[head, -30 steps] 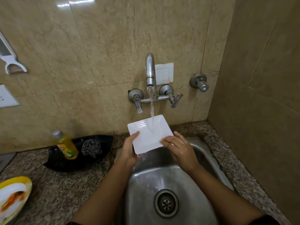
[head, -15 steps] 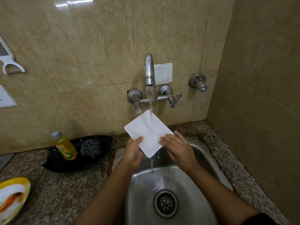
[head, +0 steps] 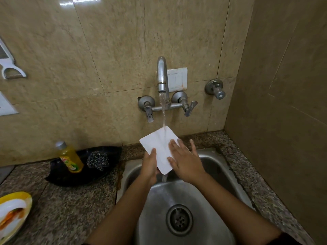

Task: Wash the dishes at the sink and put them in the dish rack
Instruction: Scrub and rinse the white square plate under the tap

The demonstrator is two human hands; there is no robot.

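A small white square plate [head: 159, 147] is tilted steeply under the running tap [head: 161, 75], its back side facing me. Water strikes its top edge and runs off the lower corner into the steel sink [head: 221, 167]. My left hand [head: 149, 165] grips the plate's lower left edge, thumb on its face. My right hand [head: 185, 160] lies flat on the plate's right side with fingers spread. The dish rack is not in view.
A black dish [head: 58, 177] on the granite counter holds a yellow soap bottle [head: 70, 158] and a steel scrubber [head: 97, 160]. A yellow-rimmed plate [head: 16, 214] lies at the lower left. Tiled walls close in behind and on the right. The drain [head: 179, 220] sits mid-sink.
The plate has gone from nearly flat, face up, to steeply tilted with its back toward me. My right hand has opened flat against it.
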